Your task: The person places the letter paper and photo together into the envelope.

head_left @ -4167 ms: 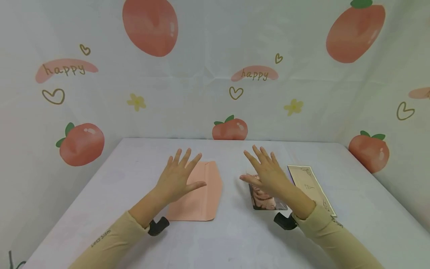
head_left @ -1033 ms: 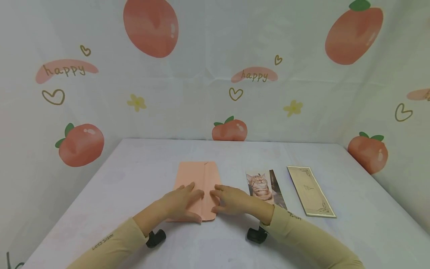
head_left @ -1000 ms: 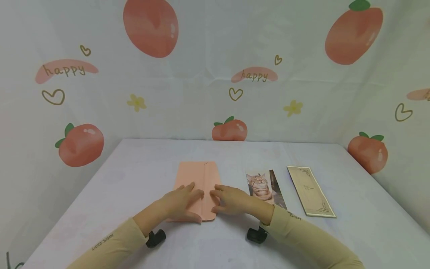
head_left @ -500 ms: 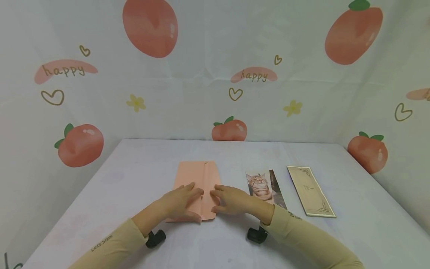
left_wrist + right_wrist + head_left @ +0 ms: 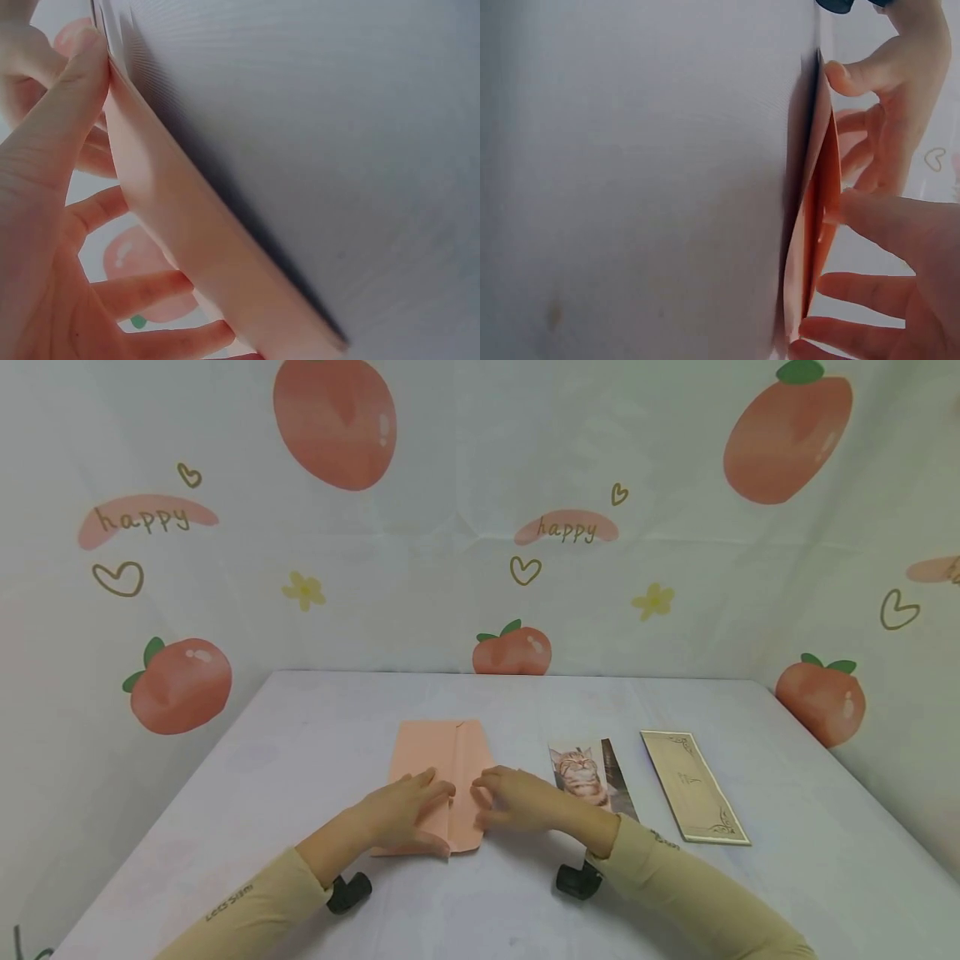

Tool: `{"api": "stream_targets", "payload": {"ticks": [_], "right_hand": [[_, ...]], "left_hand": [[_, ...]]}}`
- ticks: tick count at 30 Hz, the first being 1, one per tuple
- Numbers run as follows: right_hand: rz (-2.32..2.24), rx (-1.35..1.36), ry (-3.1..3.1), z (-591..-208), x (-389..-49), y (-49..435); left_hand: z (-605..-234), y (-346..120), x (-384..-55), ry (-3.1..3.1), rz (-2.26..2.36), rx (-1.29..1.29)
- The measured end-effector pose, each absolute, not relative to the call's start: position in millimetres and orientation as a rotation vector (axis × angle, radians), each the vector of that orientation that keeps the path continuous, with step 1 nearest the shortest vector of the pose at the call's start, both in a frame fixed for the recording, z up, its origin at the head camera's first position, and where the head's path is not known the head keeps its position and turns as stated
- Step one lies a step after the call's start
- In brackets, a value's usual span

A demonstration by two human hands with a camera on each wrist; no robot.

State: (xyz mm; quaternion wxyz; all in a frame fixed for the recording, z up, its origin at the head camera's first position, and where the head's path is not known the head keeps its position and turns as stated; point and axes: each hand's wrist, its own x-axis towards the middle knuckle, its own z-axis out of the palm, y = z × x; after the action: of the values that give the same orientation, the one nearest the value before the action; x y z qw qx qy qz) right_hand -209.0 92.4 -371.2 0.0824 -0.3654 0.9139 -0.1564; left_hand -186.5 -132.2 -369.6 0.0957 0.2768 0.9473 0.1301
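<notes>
A pink paper envelope (image 5: 423, 745) lies on the table, its flap side to the right. My left hand (image 5: 399, 811) rests on its left part, fingers spread over the paper and thumb at the near edge. My right hand (image 5: 521, 799) is at the flap edge on the right, its fingers loosely bent. In the right wrist view, the envelope (image 5: 826, 169) shows a gap with a darker orange inside, and the right hand's thumb and fingertips are beside it. Whether those fingertips press the paper is hard to tell.
Right of the envelope lies a cat picture card (image 5: 581, 774), partly covered by the right forearm. Further right is a flat gold-coloured card (image 5: 693, 787) with ornamental corners. A white table (image 5: 330, 718) bears them all, before a printed cloth backdrop (image 5: 420, 568).
From hovering above the table, both hands have come down onto the envelope. In the last half second the right hand has shifted slightly up and away; the left stays put.
</notes>
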Motion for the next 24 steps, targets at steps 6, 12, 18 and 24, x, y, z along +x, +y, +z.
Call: {"api": "stream_targets", "payload": {"ticks": [6, 12, 18, 24], "right_hand": [[-0.624, -1.083, 2.783, -369, -214, 105], [-0.794, -0.937, 2.777, -367, -214, 124], [-0.873, -0.868, 2.818, -366, -213, 143], [-0.966, -0.922, 2.873, -367, -215, 164]], "left_hand": [[-367, -131, -184, 2.801, 0.376, 0.805], [-368, -131, -185, 2.816, 0.371, 0.845], [-369, -133, -184, 2.82, 0.383, 0.858], [-366, -132, -183, 2.797, 0.407, 0.809]]}}
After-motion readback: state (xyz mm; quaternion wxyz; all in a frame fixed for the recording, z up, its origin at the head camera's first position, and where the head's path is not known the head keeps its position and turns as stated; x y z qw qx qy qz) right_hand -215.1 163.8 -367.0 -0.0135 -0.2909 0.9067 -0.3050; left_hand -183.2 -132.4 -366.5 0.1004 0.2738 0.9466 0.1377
